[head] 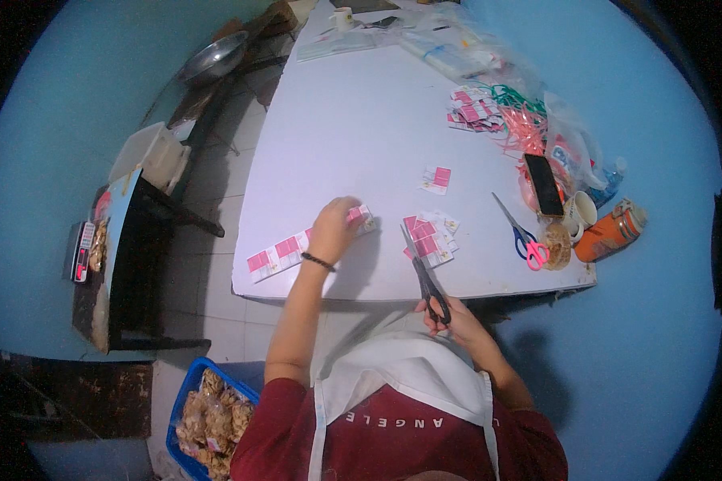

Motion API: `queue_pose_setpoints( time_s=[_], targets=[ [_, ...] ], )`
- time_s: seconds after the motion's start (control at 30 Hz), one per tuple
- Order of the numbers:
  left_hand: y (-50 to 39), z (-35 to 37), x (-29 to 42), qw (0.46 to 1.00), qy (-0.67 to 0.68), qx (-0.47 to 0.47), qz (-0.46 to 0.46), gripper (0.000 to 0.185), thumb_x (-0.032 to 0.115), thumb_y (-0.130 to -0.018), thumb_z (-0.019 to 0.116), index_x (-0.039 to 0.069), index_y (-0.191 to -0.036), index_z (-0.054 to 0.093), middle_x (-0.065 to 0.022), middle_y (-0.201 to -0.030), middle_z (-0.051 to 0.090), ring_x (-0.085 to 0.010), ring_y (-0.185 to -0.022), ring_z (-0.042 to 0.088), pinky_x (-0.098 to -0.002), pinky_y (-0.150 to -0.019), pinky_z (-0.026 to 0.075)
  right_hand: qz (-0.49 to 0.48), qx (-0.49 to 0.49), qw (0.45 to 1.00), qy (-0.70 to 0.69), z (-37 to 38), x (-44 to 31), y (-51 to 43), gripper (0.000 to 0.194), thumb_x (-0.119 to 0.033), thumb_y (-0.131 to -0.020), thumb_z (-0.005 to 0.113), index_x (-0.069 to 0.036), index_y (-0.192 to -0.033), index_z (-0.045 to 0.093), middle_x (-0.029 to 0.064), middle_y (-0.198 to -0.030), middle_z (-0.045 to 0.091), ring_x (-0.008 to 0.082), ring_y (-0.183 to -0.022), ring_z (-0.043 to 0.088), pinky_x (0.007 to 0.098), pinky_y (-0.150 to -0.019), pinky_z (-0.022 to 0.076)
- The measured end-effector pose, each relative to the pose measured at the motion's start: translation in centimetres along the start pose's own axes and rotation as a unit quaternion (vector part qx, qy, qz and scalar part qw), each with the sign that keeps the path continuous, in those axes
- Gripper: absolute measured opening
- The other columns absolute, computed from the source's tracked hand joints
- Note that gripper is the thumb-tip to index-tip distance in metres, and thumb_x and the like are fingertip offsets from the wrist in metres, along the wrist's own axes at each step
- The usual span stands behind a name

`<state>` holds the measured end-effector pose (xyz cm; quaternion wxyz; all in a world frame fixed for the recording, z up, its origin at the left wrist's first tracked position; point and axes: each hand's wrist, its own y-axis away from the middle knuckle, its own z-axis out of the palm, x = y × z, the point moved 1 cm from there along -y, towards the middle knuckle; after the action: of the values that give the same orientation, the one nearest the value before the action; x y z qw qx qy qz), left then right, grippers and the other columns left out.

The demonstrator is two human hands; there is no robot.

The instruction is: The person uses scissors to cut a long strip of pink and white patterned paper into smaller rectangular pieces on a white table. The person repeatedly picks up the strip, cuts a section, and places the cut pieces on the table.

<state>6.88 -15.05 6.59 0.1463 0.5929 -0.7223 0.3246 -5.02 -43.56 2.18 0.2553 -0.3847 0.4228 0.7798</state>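
Observation:
My left hand [332,227] is over a strip of pink-and-white printed labels [287,249], its fingers closed around the strip near the right end. The strip slants across the near left part of the white table [361,120]; the hand hides part of it. At the table's front edge my right hand [448,318] grips black-handled scissors [422,273] by their finger loops. The blades point away from me and reach over a small pile of cut labels [436,246]. One single label [435,180] lies beyond that pile.
Farther right are a heap of labels [475,110], green and pink ribbons [522,123], a phone [543,185], a mug [579,211], an orange bottle [610,233] and blue-and-pink scissors [523,239]. A blue basket [183,445] of bagged goods stands at lower left, below a scale [83,252].

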Motion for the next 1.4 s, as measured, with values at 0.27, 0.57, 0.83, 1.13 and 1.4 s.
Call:
queue_pose_setpoints(
  time_s=[0.27, 0.57, 0.83, 1.13, 1.4],
  targets=[
    [5.3, -2.8, -4.7, 0.995, -0.087, -0.045, -0.02, 0.03, 0.015, -0.075, 0.081, 0.003, -0.099, 0.069, -0.0152, -0.1, 0.068, -0.0341, -0.096, 0.064, -0.0411, -0.084, 0.052, -0.017, 0.022, 0.999, 0.021, -0.5, -0.7, -0.1, 0.046, -0.046, -0.1, 0.054, -0.001, -0.104, 0.061, -0.0025, -0.07, 0.053, 0.0051, -0.058, 0.048, 0.0216, -0.056, 0.0428],
    [5.4, -2.6, -5.9, 0.994, -0.01, -0.002, -0.111, 0.022, 0.015, -0.088, 0.071, 0.008, -0.108, 0.068, -0.0161, -0.098, 0.071, -0.031, -0.093, 0.07, -0.0375, -0.078, 0.056, -0.024, 0.012, 0.999, 0.04, -0.1, -0.6, -0.4, 0.048, -0.048, -0.101, 0.053, -0.001, -0.105, 0.061, -0.0019, -0.071, 0.054, 0.0052, -0.058, 0.047, 0.0217, -0.056, 0.0433],
    [5.9, -2.8, -4.8, 0.998, -0.067, -0.01, 0.0, 0.023, 0.018, -0.086, 0.071, 0.01, -0.108, 0.067, -0.0118, -0.1, 0.072, -0.0303, -0.09, 0.07, -0.0373, -0.075, 0.056, -0.024, 0.008, 0.999, 0.039, 0.2, -0.7, -0.3, 0.055, -0.052, -0.1, 0.051, 0.001, -0.107, 0.06, -0.0014, -0.071, 0.053, 0.0053, -0.058, 0.045, 0.0237, -0.06, 0.0449],
    [5.4, -3.1, -5.6, 0.992, 0.015, -0.012, -0.122, 0.022, 0.014, -0.088, 0.068, 0.012, -0.11, 0.067, -0.013, -0.102, 0.071, -0.031, -0.09, 0.069, -0.0377, -0.077, 0.055, -0.021, 0.002, 0.999, 0.046, 0.0, -0.6, -0.6, 0.059, -0.055, -0.099, 0.052, 0.002, -0.108, 0.06, -0.001, -0.07, 0.053, 0.0053, -0.058, 0.045, 0.0243, -0.061, 0.0457],
    [5.8, -2.6, -4.5, 0.99, -0.131, 0.003, 0.046, 0.021, 0.016, -0.086, 0.07, 0.012, -0.107, 0.068, -0.0109, -0.107, 0.071, -0.031, -0.095, 0.068, -0.0391, -0.08, 0.055, -0.024, -0.001, 0.999, 0.049, 0.0, -0.6, -0.5, 0.057, -0.054, -0.1, 0.052, 0.001, -0.107, 0.061, -0.0006, -0.073, 0.054, 0.0064, -0.061, 0.047, 0.0235, -0.06, 0.0452]
  ],
)
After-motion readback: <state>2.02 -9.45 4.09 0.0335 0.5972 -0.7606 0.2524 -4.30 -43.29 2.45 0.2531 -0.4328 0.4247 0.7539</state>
